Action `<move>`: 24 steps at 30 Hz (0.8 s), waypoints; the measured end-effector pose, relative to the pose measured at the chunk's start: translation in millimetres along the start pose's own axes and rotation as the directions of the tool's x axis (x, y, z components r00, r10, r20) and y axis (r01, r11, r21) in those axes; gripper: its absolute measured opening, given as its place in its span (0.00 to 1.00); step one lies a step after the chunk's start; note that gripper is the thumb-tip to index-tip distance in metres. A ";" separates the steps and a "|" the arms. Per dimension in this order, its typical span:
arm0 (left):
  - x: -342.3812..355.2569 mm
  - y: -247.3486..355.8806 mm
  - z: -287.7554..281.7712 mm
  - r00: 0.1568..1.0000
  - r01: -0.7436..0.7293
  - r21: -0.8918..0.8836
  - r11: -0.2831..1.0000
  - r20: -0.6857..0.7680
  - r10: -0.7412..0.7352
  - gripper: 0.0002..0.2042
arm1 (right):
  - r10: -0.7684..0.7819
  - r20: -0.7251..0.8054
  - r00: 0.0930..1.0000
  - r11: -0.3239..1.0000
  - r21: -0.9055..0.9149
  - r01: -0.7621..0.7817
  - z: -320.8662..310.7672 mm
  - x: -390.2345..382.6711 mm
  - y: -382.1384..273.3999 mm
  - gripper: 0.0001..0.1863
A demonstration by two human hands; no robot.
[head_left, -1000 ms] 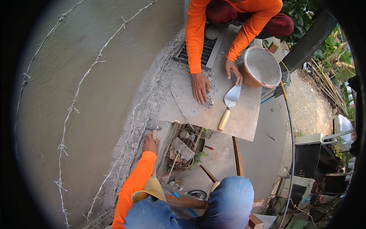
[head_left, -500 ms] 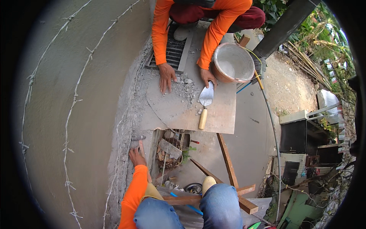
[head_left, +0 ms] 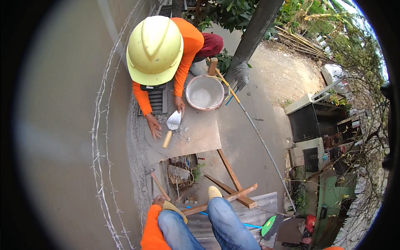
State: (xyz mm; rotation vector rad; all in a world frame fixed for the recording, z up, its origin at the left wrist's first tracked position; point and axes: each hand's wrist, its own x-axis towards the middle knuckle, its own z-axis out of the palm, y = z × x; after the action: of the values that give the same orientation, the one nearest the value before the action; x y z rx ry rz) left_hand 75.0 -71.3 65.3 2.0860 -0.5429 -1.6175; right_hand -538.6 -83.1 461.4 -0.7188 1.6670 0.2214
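My left hand (head_left: 158,200) is low beside my yellow boot, close to the wall's foot. Its fingers are too small and partly hidden to show whether they grip anything. Just ahead of it lie a hammer (head_left: 160,186) with a reddish handle and a thin dark rod (head_left: 152,185). Of my right hand (head_left: 266,247) only what looks like a sliver shows at the lower edge, its fingers hidden. Across from me, a crouching co-worker in a yellow helmet (head_left: 155,50) holds a trowel (head_left: 173,121) by its blade, wooden handle toward me. The co-worker's other hand (head_left: 153,126) hovers near the rubble.
Barbed wire (head_left: 96,156) runs along the wall at left. An opening (head_left: 182,173) with debris lies before my boots, beside a board (head_left: 200,133). A mortar bucket (head_left: 204,93), crossed timbers (head_left: 229,166), a long pole (head_left: 258,137) and a green broom (head_left: 271,226) are to the right.
My view has swung, bringing the co-worker's helmet into sight. My left hand has drawn back from the hammer's head toward my boot. The co-worker's free hand has lifted from the board.
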 end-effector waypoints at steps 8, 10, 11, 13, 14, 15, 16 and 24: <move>-173.9 136.9 2.6 0.961 -0.121 0.206 0.971 -0.220 0.166 0.22 | -0.158 0.006 0.987 0.987 0.029 0.158 -1.3 -139.5 38.1 0.30; -227.2 198.6 30.9 0.945 -0.320 0.342 0.883 0.048 0.324 0.23 | -0.256 -0.011 0.967 0.967 -0.005 0.256 4.0 -166.8 22.7 0.30; -256.2 227.1 50.7 0.911 -0.406 0.258 0.877 0.186 0.367 0.23 | -0.306 -0.027 0.952 0.948 -0.104 0.301 3.6 -180.7 11.9 0.27; -308.4 279.5 96.3 0.796 -0.524 0.147 0.839 0.434 0.421 0.21 | -0.404 -0.052 0.913 0.878 -0.301 0.371 4.4 -205.3 -12.0 0.23; -332.6 298.5 117.6 0.706 -0.630 0.169 0.758 0.530 0.469 0.22 | -0.419 -0.055 0.906 0.869 -0.315 0.383 8.6 -216.3 -21.3 0.25; -353.6 313.3 137.7 0.619 -0.698 0.159 0.698 0.625 0.476 0.22 | -0.434 -0.059 0.899 0.859 -0.328 0.393 11.9 -223.0 -30.4 0.29; -370.1 324.6 161.3 0.561 -0.703 0.138 0.698 0.710 0.425 0.23 | -0.505 -0.061 0.861 0.812 -0.371 0.450 15.1 -229.5 -36.6 0.33; -389.5 337.5 230.3 0.344 -0.839 0.237 0.489 0.928 0.140 0.22 | -0.334 0.050 0.941 0.841 -0.435 0.322 29.2 -231.5 -84.4 0.26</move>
State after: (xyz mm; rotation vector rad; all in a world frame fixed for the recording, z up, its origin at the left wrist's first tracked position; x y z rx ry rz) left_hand -253.6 -157.2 516.1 0.9393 -2.2886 -1.9933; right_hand -452.5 -57.4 692.7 -1.3424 1.5002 0.3482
